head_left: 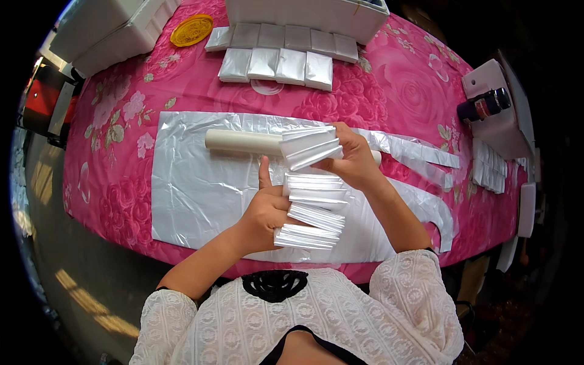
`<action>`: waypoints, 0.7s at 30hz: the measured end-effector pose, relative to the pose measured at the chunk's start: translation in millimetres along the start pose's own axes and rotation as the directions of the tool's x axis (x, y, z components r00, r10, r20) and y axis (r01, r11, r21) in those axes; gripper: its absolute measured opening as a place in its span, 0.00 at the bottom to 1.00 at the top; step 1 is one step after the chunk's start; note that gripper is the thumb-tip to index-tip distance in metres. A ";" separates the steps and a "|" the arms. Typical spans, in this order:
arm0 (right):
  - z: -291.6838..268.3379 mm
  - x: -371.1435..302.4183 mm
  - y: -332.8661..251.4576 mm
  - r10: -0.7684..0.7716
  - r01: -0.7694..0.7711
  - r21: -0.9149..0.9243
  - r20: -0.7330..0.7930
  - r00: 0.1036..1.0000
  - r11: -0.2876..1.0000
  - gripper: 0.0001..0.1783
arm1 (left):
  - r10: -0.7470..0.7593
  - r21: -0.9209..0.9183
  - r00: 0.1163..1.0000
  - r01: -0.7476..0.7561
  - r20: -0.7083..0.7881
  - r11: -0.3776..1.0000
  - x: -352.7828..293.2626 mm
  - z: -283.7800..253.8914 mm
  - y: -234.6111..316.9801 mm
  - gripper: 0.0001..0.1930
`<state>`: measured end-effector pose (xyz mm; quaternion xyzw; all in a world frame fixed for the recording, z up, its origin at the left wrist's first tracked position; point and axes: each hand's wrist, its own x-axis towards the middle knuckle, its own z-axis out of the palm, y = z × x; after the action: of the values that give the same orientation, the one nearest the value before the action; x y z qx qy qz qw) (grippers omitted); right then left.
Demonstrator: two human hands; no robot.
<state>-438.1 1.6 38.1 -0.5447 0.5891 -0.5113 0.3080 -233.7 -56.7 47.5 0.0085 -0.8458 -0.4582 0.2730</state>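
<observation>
My left hand [266,210] is closed around several small stacks of folded white plastic sheets [311,222], wedged between its fingers, with the index finger pointing away from me. Just beyond it, my right hand [353,157] pinches a fanned bundle of similar folded sheets [309,147] by its right side. Beneath both hands lies a spread silvery-white plastic sheet [188,198], shaped like an apron with strap-like strips on the right. A pale cylindrical tube [240,142] rests across it, partly hidden behind the right-hand bundle.
A pink floral cloth [128,164] covers the table. Two rows of flat folded packets [263,64] sit at the back before a white foam box [304,13]. Rubber bands in a yellow dish [191,30] are at back left. At right stand a dark bottle [483,105] and more packets [488,167].
</observation>
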 end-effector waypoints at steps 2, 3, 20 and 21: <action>16.8 -18.3 0.3 0.005 -0.005 0.178 -0.002 1.000 0.984 0.13 | -0.011 -0.112 0.999 0.016 0.040 0.994 -5.8 5.1 -2.9 0.10; 16.9 -21.5 0.1 -0.052 0.050 0.140 0.013 0.999 0.989 0.15 | -0.029 -0.196 0.997 0.042 0.071 0.980 -7.8 8.4 -4.4 0.09; 26.4 -24.1 -1.5 -0.169 0.167 0.027 0.214 0.962 0.986 0.15 | 0.093 -0.072 0.996 -0.093 -0.011 0.993 -12.7 -2.0 -0.6 0.11; 19.9 -19.2 -0.8 -0.137 0.132 0.039 0.300 0.944 0.991 0.18 | 0.104 -0.064 0.994 -0.105 -0.016 0.992 -14.9 -2.4 -2.1 0.11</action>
<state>-415.3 14.8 29.4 -0.6523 0.4918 -0.4475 0.3638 -220.4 -55.8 40.0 -0.0418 -0.8280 -0.4705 0.3022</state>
